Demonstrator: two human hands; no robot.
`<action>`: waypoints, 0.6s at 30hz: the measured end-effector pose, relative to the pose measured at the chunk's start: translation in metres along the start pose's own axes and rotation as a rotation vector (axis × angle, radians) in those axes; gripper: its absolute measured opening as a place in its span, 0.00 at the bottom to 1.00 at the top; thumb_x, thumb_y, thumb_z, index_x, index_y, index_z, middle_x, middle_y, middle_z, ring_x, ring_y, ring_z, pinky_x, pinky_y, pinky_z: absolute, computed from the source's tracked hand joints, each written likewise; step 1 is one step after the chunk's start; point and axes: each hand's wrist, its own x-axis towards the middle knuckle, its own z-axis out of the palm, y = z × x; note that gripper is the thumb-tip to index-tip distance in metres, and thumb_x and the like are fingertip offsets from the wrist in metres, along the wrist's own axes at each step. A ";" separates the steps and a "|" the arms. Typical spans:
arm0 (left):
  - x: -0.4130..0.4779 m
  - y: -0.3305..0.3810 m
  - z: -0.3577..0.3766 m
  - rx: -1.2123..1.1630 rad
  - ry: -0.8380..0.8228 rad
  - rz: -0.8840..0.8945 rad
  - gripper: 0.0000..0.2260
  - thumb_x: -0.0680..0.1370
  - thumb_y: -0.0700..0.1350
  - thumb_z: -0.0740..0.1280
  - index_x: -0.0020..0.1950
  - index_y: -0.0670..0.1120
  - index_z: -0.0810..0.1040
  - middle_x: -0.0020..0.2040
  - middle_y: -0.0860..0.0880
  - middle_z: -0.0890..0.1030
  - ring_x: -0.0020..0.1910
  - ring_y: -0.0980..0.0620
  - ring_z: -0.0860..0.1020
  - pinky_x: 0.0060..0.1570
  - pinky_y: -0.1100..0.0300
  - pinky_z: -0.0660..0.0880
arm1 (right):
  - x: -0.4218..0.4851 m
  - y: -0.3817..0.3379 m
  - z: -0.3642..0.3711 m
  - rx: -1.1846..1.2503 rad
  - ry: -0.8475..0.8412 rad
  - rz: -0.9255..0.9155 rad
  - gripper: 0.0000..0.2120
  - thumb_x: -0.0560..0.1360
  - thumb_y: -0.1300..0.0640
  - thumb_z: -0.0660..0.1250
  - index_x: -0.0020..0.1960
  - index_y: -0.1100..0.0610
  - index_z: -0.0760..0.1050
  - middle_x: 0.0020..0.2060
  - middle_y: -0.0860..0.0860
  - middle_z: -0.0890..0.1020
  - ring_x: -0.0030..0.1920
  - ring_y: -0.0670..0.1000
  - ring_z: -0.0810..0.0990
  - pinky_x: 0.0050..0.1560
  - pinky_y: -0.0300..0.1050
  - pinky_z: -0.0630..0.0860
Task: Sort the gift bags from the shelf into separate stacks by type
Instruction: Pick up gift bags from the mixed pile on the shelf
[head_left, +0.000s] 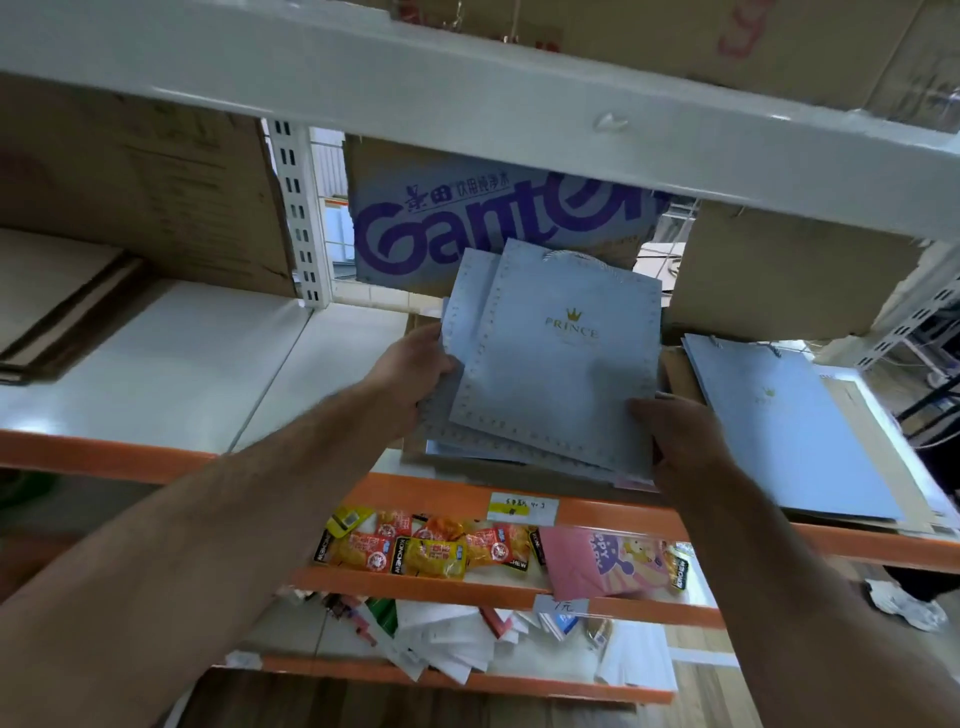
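Blue gift bags (556, 364) held in both hands at the shelf (182, 374).
The fanned bundle, its top bag printed PRINCE, sits between the hands. The left hand (415, 374) grips its left edge and the right hand (680, 441) clasps its lower right corner. Larger blue bags (789, 431) lie just right of the right hand, and snack packets (415, 551) lie below both.
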 end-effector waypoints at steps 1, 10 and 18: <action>-0.007 0.000 -0.003 -0.008 0.025 0.007 0.14 0.81 0.40 0.62 0.61 0.55 0.78 0.55 0.47 0.83 0.52 0.42 0.84 0.53 0.39 0.81 | -0.002 0.001 0.000 0.017 -0.045 0.010 0.15 0.70 0.62 0.71 0.57 0.62 0.80 0.56 0.60 0.84 0.54 0.64 0.83 0.57 0.65 0.80; -0.098 -0.038 -0.021 -0.146 0.224 0.052 0.22 0.74 0.29 0.64 0.58 0.53 0.80 0.50 0.46 0.86 0.48 0.44 0.85 0.52 0.46 0.82 | -0.041 0.011 0.006 0.055 -0.218 0.002 0.24 0.65 0.62 0.72 0.61 0.62 0.79 0.56 0.59 0.84 0.54 0.64 0.84 0.54 0.66 0.80; -0.203 -0.111 -0.058 -0.269 0.496 0.026 0.22 0.78 0.30 0.65 0.68 0.50 0.78 0.59 0.47 0.83 0.55 0.43 0.83 0.55 0.43 0.80 | -0.096 0.044 0.022 -0.084 -0.384 0.005 0.13 0.73 0.71 0.64 0.48 0.58 0.82 0.51 0.62 0.85 0.49 0.63 0.85 0.52 0.66 0.80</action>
